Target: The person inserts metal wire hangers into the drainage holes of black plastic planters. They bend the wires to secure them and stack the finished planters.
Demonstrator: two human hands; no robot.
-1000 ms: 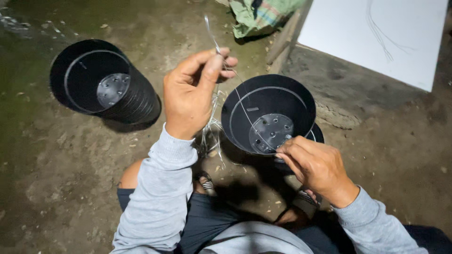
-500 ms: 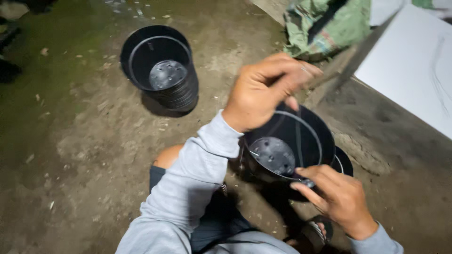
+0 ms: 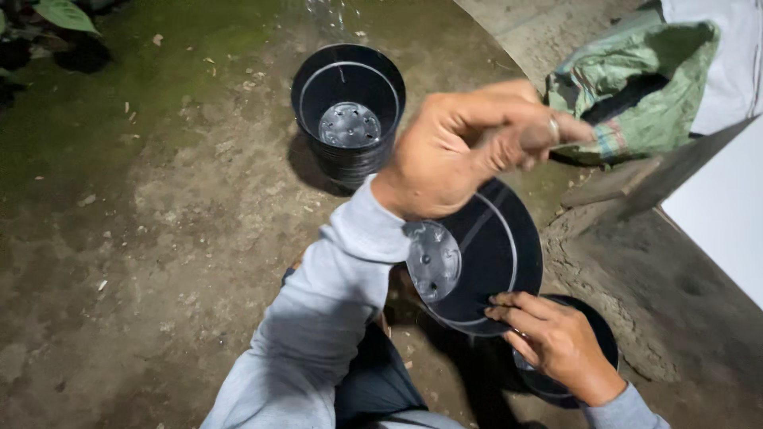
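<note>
Crouching low over the bare earth, a person in a pale grey long-sleeved top works with both hands on a round black plastic plant pot (image 3: 485, 262) that is tipped toward them, so its perforated base and the light ring inside its rim show. Nearest of all, the right hand (image 3: 556, 342) rests on the lower rim of that pot, its fingers (image 3: 513, 306) curled over the edge and pressing on it. Directly under this hand a second black pot (image 3: 592, 349) sits half hidden, only part of its rim showing.

Above the tilted pot the left hand (image 3: 469, 155) is raised and blurred; its fingers are bunched and pinched together near a ring on one of them (whatever they grip is too blurred and thin to make out, so I cannot tell if they hold anything). The grey sleeve (image 3: 334, 294) of that arm crosses in front of the pot's near side.

Farther off to the left, well apart from the hands, an upright stack of black plastic pots (image 3: 350, 119) stands on the dirt ground (image 3: 159, 238), drainage holes visible at the bottom of the top one. To the right, beyond the raised hand, lies a crumpled green woven sack (image 3: 644, 87), and beside it a flat white board (image 3: 723, 214) runs along the edge. A green leaf (image 3: 63, 14) pokes in at the far left corner.
</note>
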